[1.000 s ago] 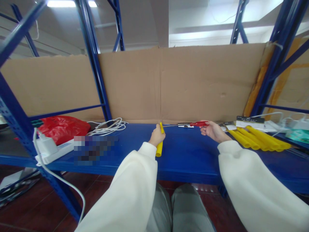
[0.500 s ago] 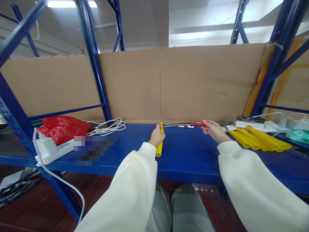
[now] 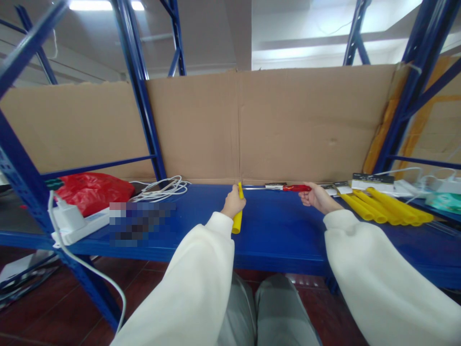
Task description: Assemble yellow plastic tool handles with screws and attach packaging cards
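Note:
Around the middle of a yellow tube [image 3: 237,224] my left hand [image 3: 233,203] is closed, above the blue shelf top. The tube points away from me, its near end showing below the hand. My right hand [image 3: 316,197] pinches the end of the red handle of a screwdriver [image 3: 296,188]. Its metal shaft runs left, with the end close to the tube's upper part just beyond my left hand. Whether the tip touches the tube cannot be made out. Behind the screwdriver lies a small black and white strip [image 3: 275,185] by the cardboard.
Several yellow tubes [image 3: 382,206] lie at the right beside a black and white box [image 3: 372,181]. To the left are a red plastic bag [image 3: 97,190], coiled white cable [image 3: 162,190] and a power strip [image 3: 86,226]. A cardboard panel [image 3: 309,125] and blue posts stand behind.
The screwdriver's handle has shifted slightly down and looks turned in my right hand, which has moved a little left. My left hand and the tube are almost unmoved.

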Tool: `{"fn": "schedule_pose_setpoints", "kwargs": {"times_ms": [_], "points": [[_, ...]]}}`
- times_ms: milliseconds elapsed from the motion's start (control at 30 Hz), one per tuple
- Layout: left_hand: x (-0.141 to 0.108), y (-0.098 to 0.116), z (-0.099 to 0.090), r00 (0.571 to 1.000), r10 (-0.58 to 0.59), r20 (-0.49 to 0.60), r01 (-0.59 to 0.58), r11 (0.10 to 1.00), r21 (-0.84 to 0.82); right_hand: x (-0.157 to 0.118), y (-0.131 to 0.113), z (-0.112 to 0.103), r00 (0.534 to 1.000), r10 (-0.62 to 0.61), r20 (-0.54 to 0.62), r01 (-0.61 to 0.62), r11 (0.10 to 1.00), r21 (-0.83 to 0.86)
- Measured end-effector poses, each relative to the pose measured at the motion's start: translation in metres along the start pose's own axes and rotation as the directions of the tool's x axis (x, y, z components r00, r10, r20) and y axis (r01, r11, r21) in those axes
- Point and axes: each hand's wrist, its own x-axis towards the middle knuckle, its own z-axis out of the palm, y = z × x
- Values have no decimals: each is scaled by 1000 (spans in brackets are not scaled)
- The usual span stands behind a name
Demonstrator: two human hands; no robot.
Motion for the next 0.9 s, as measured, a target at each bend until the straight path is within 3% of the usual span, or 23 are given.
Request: {"fn": "schedule_pose_setpoints", "kwargs": {"times_ms": [167, 400, 733, 900], "points": [[-4, 5, -4, 1000, -29, -1, 29, 999, 26, -4, -1, 2, 996, -65, 59, 65, 998, 5], [-6, 7, -5, 999, -42, -7, 42, 999, 34, -5, 2, 2, 977, -200, -74, 200, 980, -15], [-1, 3, -3, 999, -32, -3, 32, 999, 20, -5, 4, 6, 978, -180, -102, 171, 982, -85], [-2, 2, -3, 1000, -28, -4, 28, 999, 25, -8, 1, 8, 988, -153, 4, 153, 987, -56]]}}
